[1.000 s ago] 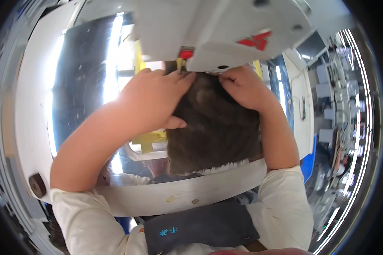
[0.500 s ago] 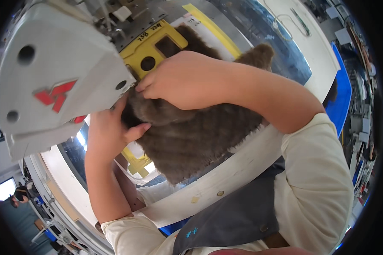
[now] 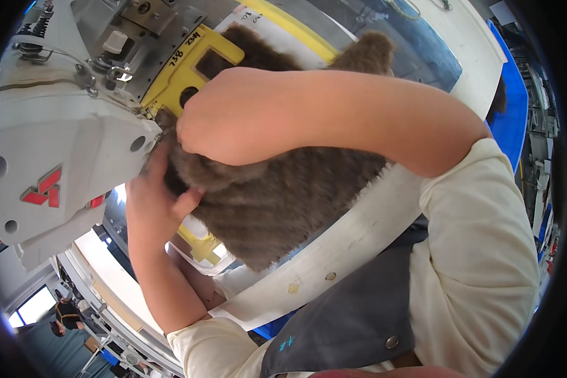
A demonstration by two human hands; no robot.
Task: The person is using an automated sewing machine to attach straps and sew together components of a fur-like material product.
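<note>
A brown, plush fur piece point(image 3: 290, 201) lies bunched under both my hands, beside the head of a white industrial sewing machine point(image 3: 63, 148). My right hand point(image 3: 223, 116) reaches across from the right, its fingers curled and pinching a fold of the fur close to the needle area. My left hand point(image 3: 154, 195) is just below the machine head, thumb on the fur's edge and fingers along its left side. Its fingertips are partly hidden by the machine and slightly blurred. A yellow plate point(image 3: 164, 85) with cut-out openings sits right behind my right hand.
More brown fur point(image 3: 366, 53) shows beyond my right forearm, near a yellow strip point(image 3: 296, 28). The white table edge point(image 3: 334, 252) curves in front of me. A blue bin point(image 3: 513, 101) stands at the right. Far off at lower left is another person point(image 3: 68, 315).
The machine, yellow plate and hands appear shifted left in the view, as the camera has turned. Both hands stay on the fur, the right one now more tightly curled.
</note>
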